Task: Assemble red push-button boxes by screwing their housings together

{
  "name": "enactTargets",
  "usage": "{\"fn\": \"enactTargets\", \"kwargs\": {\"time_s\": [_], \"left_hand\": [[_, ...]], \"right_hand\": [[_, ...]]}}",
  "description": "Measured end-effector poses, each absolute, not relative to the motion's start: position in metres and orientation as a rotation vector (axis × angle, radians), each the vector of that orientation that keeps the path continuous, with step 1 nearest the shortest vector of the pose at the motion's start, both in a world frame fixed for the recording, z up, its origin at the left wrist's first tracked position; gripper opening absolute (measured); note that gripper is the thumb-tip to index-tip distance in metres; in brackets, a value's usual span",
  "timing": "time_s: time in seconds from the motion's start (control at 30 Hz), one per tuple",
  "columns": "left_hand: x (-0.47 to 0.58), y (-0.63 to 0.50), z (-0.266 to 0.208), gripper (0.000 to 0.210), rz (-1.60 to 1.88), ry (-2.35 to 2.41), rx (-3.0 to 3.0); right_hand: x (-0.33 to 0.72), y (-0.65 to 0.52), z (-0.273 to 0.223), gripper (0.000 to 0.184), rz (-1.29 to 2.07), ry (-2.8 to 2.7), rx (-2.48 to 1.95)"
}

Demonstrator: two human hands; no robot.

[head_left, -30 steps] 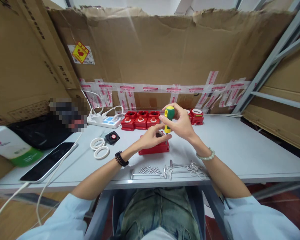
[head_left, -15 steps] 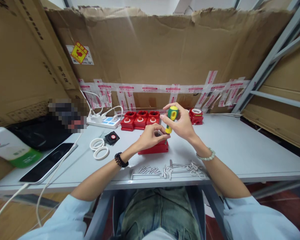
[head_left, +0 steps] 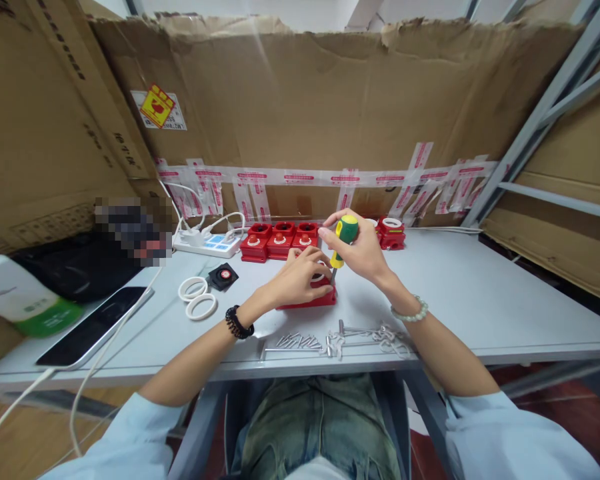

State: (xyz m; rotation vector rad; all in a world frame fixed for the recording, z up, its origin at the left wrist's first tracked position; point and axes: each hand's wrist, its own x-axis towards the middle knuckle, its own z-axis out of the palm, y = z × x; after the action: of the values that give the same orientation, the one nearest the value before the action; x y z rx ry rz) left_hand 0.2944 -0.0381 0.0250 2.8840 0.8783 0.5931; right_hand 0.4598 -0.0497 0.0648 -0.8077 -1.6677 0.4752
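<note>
Screwdriver (head_left: 343, 239) with a green-and-yellow handle is shown gripped in the right hand (head_left: 363, 250), fingers wrapped about the handle and the thumb laid near its top. Its long axis is held nearly upright, tilted slightly so that the handle leans to the right and the shaft points down and to the left, the tip being met at the right-hand corner of the red housing (head_left: 307, 293). That housing lies flat on the grey table (head_left: 480, 293), directly in front of the body and between the two forearms. The left hand (head_left: 295, 277) is laid over the housing from the left, fingers curled down upon its top and pressing it to the table; what lies beneath the palm is hidden. Both hands are thus brought together over one spot, the right above, the left lower and just beside it. Loose screws (head_left: 300, 342) are scattered near the table's front edge, nearer the body than the housing.
</note>
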Motion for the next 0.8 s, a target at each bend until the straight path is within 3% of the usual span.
{"fn": "enactTargets", "kwargs": {"time_s": [0.2,0.43,0.8], "left_hand": [[0.297,-0.034,0.019,0.021,0.599,0.847,2.953],[0.288,-0.04,0.032,0.016,0.802,0.773,2.631],[0.259,-0.089,0.022,0.016,0.205,0.683,2.611]], "right_hand": [[0.458,-0.053,0.067,0.027,0.405,-1.644,-0.751],[0.466,-0.057,0.077,0.027,0.287,-1.366,-0.695],[0.468,-0.049,0.07,0.03,0.3,-1.315,-0.692]]}}
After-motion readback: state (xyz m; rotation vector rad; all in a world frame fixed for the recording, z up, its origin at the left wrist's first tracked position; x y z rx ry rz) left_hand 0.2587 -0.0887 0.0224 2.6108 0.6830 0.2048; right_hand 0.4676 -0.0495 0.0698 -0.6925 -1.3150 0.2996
